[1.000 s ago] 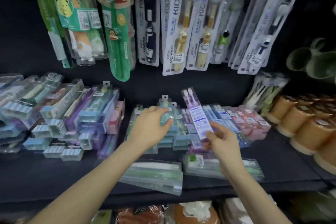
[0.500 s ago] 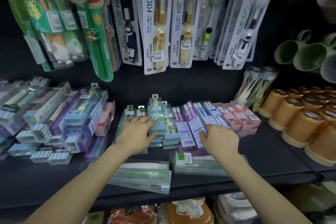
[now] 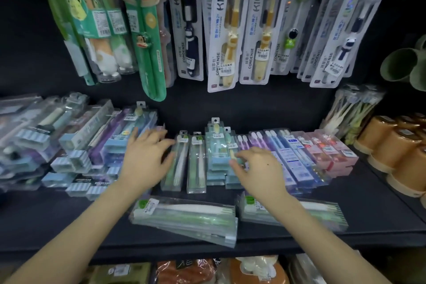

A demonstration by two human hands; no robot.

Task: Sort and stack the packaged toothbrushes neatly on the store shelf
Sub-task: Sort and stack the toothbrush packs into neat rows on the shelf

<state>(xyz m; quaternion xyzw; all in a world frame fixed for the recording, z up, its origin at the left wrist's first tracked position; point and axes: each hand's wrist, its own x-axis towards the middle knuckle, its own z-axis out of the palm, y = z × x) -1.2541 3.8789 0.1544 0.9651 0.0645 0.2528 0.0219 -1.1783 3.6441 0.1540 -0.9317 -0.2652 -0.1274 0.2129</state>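
**Teal stack (image 3: 215,152) by my right hand (image 3: 260,168), loose pile (image 3: 69,145) by my left hand (image 3: 147,159)**

Both my hands were low over the dark shelf (image 3: 368,203), in the middle of the frame. My right hand had its fingers curled, with thumb and forefinger tips at the right edge of the teal stack. I could not tell whether they had closed on a pack or only touched it. My left hand was spread flat, palm down, holding nothing. Its fingertips reached over the right edge of the loose pile, and its heel sat just left of two green packs (image 3: 182,166).

What mattered was how the packs lay. From the green packs rightward through teal, purple (image 3: 255,143), blue (image 3: 288,152) and pink (image 3: 327,150), every pack ran front to back, side by side, with its hang-tab toward the rear wall. The loose pile at centre left was clear, blue and violet boxes slanted every which way and leaning on each other. At the front edge two long clear packs (image 3: 189,217) lay crosswise, left to right, just below my wrists.

I judged the pile to be the untidy part left to do. My left hand was nearer it, and those boxes would need turning to match the row.
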